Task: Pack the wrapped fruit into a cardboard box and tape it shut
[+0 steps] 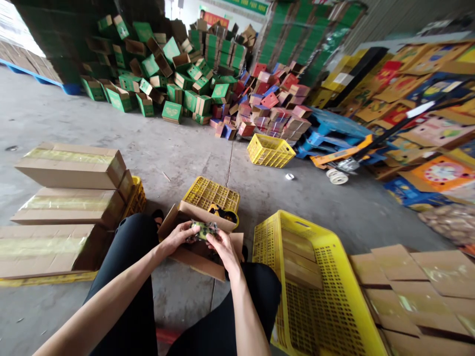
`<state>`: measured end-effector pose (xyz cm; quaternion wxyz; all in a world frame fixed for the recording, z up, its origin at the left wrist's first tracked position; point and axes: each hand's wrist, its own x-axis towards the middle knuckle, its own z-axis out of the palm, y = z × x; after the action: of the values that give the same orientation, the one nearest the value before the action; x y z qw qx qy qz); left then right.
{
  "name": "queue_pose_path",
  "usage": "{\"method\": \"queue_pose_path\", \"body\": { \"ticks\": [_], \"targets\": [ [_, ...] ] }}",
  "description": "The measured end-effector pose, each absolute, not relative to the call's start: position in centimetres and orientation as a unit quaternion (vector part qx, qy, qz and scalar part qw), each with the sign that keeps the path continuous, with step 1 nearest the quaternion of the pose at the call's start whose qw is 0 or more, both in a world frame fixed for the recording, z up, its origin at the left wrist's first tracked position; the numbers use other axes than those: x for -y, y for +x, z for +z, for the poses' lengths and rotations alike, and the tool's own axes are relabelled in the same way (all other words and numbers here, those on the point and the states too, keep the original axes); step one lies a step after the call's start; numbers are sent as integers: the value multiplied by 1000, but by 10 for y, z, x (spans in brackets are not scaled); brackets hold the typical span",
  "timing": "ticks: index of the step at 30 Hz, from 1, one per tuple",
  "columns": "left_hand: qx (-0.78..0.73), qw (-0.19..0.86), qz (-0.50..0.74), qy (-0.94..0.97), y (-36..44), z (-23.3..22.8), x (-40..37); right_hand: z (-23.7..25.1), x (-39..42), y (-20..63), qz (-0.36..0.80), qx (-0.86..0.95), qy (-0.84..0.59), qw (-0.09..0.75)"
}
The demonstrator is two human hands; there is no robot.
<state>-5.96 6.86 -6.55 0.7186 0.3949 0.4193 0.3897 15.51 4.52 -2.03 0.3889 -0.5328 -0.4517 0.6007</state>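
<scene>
Here we list both forearms reaching forward from the lower edge, bent inward so the hands meet over an open cardboard box (196,257) resting between the knees. Left hand (177,236): fingers curled around the left end of a small greenish wrapped packet (203,230), thumb on top. Right hand (223,248): fingers clasped on the packet's right end, wrist angled toward the body. The packet sits just above the box opening. Behind the box, an upturned yellow crate (211,194); to the right, a large yellow crate (315,287); at left, taped cartons (70,165) stacked.
</scene>
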Motion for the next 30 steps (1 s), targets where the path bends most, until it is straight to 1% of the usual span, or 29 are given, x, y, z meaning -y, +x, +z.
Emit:
{"method": "queue_pose_path", "body": {
  "ticks": [14,25,30],
  "targets": [
    [-449,728,372,360,-57,-71,-70,-26,-45,154,583,463,-549,380],
    [-398,731,409,374,-57,-71,-68,-41,-50,159,583,472,-540,381],
    [-354,729,423,405,-58,-76,-69,-46,-51,161,551,500,-541,392]
  ]
}}
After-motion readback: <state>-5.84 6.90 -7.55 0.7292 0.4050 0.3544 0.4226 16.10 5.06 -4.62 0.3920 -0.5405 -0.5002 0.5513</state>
